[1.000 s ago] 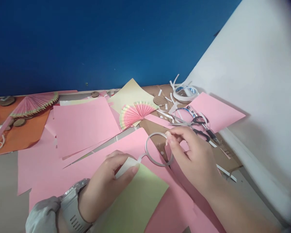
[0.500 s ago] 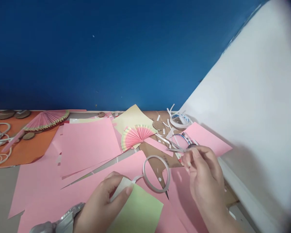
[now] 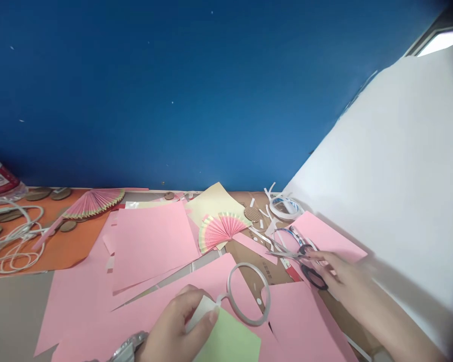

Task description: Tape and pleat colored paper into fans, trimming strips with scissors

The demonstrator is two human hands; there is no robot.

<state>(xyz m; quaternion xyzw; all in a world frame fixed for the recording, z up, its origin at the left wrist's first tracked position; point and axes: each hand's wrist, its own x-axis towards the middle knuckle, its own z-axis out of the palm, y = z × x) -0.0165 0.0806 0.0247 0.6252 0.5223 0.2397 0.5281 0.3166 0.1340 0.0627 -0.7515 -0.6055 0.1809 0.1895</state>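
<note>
My left hand point(image 3: 183, 322) pinches a light green sheet of paper point(image 3: 230, 339) between thumb and fingers. From the pinched corner a short strip of tape leads to a narrow roll of double-sided tape point(image 3: 268, 301), which hangs over the pink sheets. At the right, my right hand point(image 3: 334, 274) has its fingers closed at the black handle of a pair of scissors point(image 3: 285, 254). One handle loop shows below the fingers, and the blades point left, lying just above the table clutter. The fingertips are partly hidden behind the handle.
A pink pleated paper fan point(image 3: 226, 231) lies on yellow paper, and another fan point(image 3: 94, 203) lies on orange paper at left. Pink sheets point(image 3: 153, 246), white cables point(image 3: 18, 251), cardboard discs and a larger tape roll point(image 3: 285, 207) lie around. A white wall point(image 3: 400, 176) borders the right side.
The view has tilted up and turned slightly left. My right hand has shifted right along the scissors, uncovering the handle loops. My left hand keeps its hold on the green paper.
</note>
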